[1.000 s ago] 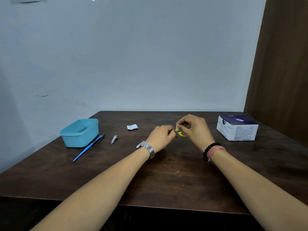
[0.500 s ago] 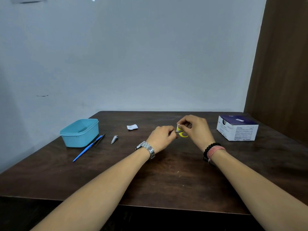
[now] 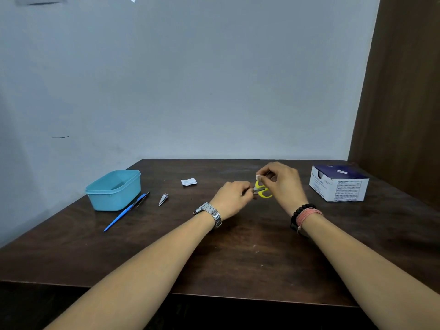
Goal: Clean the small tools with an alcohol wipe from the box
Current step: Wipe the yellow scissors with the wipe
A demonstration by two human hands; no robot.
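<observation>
Small yellow-handled scissors (image 3: 263, 192) hang just above the table's middle. My left hand (image 3: 232, 198) grips their blade end, which its fingers hide. My right hand (image 3: 282, 183) pinches a small folded white wipe (image 3: 258, 177) against the upper yellow handle. The white and blue wipe box (image 3: 339, 183) stands at the right. Left of my hands lie a metal nail clipper (image 3: 163, 199), a blue-handled tool (image 3: 123, 213) and a thin dark tool (image 3: 142, 198) beside it.
A light blue plastic tub (image 3: 113, 191) sits at the left of the dark wooden table (image 3: 238, 253). A torn white wrapper (image 3: 188, 181) lies behind the clipper. A grey wall stands behind and a brown panel at the right.
My right hand has shifted the wipe a little up along the yellow handle. My left hand and the scissors stayed almost in place.
</observation>
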